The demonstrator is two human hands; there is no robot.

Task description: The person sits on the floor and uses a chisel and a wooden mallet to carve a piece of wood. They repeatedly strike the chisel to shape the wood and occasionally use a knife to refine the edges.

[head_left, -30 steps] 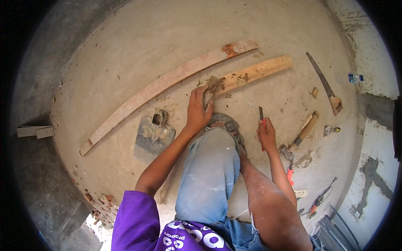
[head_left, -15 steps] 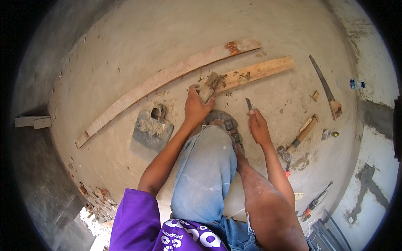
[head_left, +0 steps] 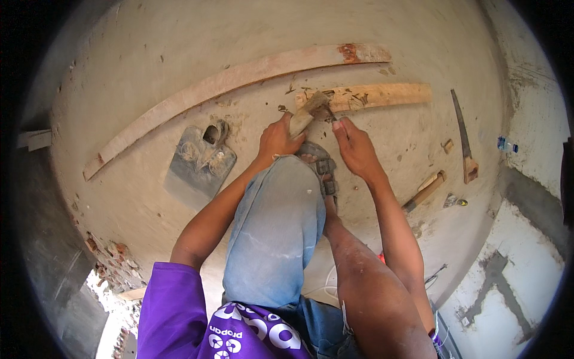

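Observation:
My left hand [head_left: 278,140] grips the near end of a small chunk of wood [head_left: 308,109], which rests tilted on the left end of a short pale plank [head_left: 382,94]. My right hand [head_left: 356,146] pinches a thin dark chisel-like tool [head_left: 330,113] with its tip against that chunk. Wood chips lie scattered around the spot. My sandalled foot [head_left: 320,164] is planted on the concrete floor just below both hands, with my knee in jeans between my forearms.
A long curved plank [head_left: 239,78] lies beyond the short one. A metal hoe blade [head_left: 200,158] sits to the left. A handsaw [head_left: 461,134] and a wooden-handled hammer [head_left: 426,190] lie to the right. Broken bricks [head_left: 110,257] edge the floor at lower left.
My right hand has come up and left from beside the hammer, bringing the thin tool to the wood chunk. My left hand has stayed on the chunk.

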